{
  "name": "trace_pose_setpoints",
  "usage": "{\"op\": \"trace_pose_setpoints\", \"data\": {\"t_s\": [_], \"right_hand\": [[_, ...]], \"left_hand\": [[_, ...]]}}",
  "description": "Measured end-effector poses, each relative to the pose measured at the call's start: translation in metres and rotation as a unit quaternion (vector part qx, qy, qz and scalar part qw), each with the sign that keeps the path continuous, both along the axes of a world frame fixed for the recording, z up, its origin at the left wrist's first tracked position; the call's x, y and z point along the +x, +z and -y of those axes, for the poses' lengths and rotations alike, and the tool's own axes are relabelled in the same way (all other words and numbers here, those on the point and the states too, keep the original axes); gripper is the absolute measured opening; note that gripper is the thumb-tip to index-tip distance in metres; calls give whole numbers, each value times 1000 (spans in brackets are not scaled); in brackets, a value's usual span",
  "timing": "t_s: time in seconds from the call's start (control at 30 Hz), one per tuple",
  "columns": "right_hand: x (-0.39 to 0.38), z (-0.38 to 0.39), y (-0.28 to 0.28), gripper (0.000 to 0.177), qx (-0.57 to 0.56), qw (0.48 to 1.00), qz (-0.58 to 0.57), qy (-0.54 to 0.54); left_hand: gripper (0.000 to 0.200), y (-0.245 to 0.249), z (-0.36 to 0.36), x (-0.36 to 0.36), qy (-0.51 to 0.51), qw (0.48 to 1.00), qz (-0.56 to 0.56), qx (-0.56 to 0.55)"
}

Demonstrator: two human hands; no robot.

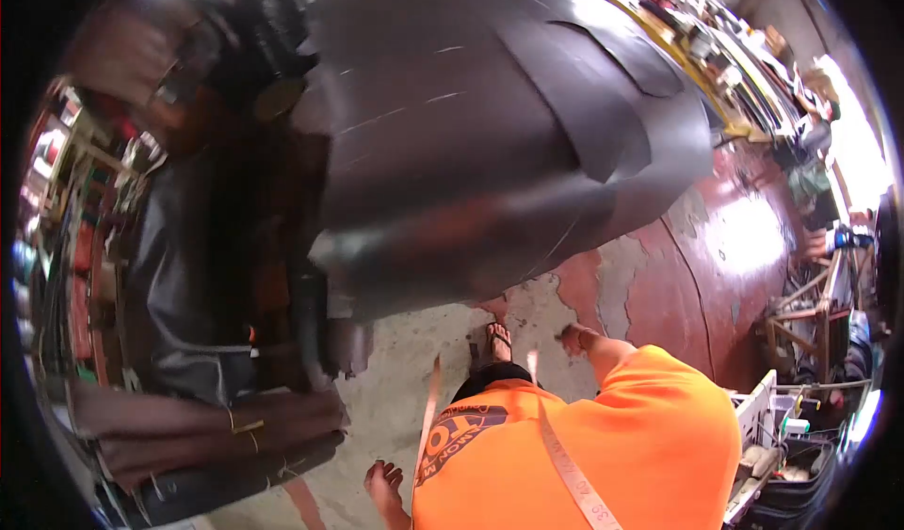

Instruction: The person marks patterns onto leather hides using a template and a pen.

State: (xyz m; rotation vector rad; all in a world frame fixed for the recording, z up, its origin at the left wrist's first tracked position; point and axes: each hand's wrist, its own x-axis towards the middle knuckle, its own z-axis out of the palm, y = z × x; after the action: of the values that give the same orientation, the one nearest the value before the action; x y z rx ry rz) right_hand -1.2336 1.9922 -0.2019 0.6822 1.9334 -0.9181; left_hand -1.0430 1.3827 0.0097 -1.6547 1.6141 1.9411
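My left hand (383, 483) hangs low beside the orange shirt, its fingers loosely bent and apart, with nothing in it. On the other side, my right hand (576, 339) is held out over the floor, somewhat blurred; its fingers look loosely apart and no object shows in them. A large dark sheet of leather-like material (424, 153) lies ahead of both hands, with smaller dark cut pieces (593, 125) on top. Neither hand touches it. A measuring tape (565, 464) hangs around the neck over the shirt.
Dark rolled and folded material (207, 436) is stacked at the left. A sandaled foot (500, 340) stands on the worn floor (414, 351). At the lower right is a white crate (753, 417) with spools and a black bin. A wooden frame (815, 304) stands behind them.
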Motion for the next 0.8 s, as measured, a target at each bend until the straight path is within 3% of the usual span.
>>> {"op": "trace_pose_setpoints", "data": {"t_s": [0.1, 0.17, 0.2, 0.27, 0.3, 0.4, 0.43, 0.47, 0.5, 0.57, 0.6, 0.67, 0.73, 0.8], "right_hand": [[22, 95, -11, 33, -9, 998, 53, 43], [2, 174, -16, 35, 2, 982, 100, 160], [-15, 221, -17, 37, 8, 965, 119, 234], [-41, 323, -12, 39, 10, 922, 121, 367], [-47, 381, -9, 40, 15, 899, 122, 421], [-20, 552, 16, 44, 26, 849, 115, 515], [-4, 598, 19, 42, -24, 831, 101, 546], [-4, 640, 1, 45, -102, 801, 203, 554], [15, 685, -22, 47, -183, 688, 204, 672], [63, 761, 8, 51, -160, 614, 238, 735], [113, 794, 41, 52, -59, 665, 265, 696], [169, 834, 42, 54, -75, 546, 233, 801], [209, 867, 25, 56, -66, 500, 199, 840], [231, 903, 0, 48, -91, 343, 139, 925]], "left_hand": [[44, -24, 54, 83, 28, 997, -69, -27], [43, -6, 60, 124, 59, 991, -113, -31], [41, -9, 70, 146, 63, 995, -73, -27], [34, -16, 81, 195, 16, 990, -47, -133], [36, -26, 75, 226, 109, 976, -101, -162], [50, 8, 75, 297, 145, 970, -34, -193], [53, 13, 75, 332, 184, 964, -2, -192], [56, 14, 69, 355, 215, 959, 21, -184], [59, 7, 75, 370, 239, 956, 35, -168], [63, 5, 66, 404, 319, 927, 86, -175], [64, 1, 64, 421, 353, 912, 110, -178], [63, -14, 62, 443, 442, 887, 84, -101], [61, -54, 57, 466, 480, 871, 43, -95], [59, -65, 78, 494, 461, 882, 46, -86]]}}
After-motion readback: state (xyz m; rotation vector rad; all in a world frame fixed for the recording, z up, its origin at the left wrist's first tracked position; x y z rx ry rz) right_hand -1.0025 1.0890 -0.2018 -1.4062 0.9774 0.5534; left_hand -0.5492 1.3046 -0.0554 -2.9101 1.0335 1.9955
